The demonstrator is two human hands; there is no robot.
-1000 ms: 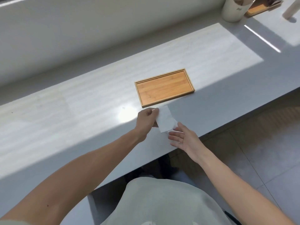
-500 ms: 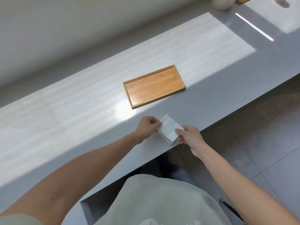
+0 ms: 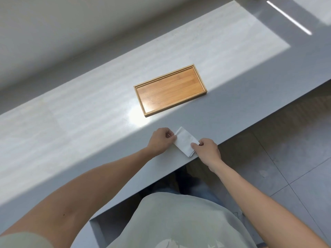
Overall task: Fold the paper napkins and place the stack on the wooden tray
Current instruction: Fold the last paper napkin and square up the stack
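Napkins [image 3: 185, 141], folded, lie between both hands' curled fingers [image 3: 170, 136], pinched at opposite edges near tray [image 3: 170, 90].

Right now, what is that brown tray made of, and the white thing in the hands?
The tray looks like wood, maybe bamboo: orange-brown strips with a fine grain, a raised rim and a slight sheen. The napkin looks like soft matte paper: thin white layers show at its edge, pinched by the left hand and the right hand.

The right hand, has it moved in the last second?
Yes. The right hand has closed in on the napkin and now pinches its near corner on the counter.
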